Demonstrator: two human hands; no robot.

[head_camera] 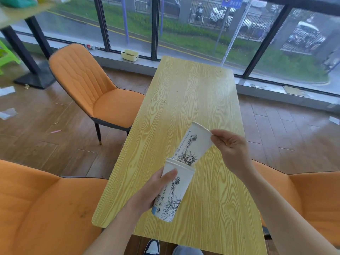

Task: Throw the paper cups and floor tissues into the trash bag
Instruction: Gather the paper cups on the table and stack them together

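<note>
Two paper cups: one (172, 190) at six o'clock, the other (195, 142) just above it. Three orange chairs: at ten (92, 89), seven (46, 208) and four o'clock (312, 199). Three floor tissues: two at nine o'clock (6, 91) (7, 113), one at three (334, 120).

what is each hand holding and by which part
Left hand grips the lower cup around its side. Right hand pinches the upper cup by its rim, its base entering the lower cup.

Single head view; we look forward-down along wooden table (184, 100) toward window wall (184, 34), hands close below lens.
</note>
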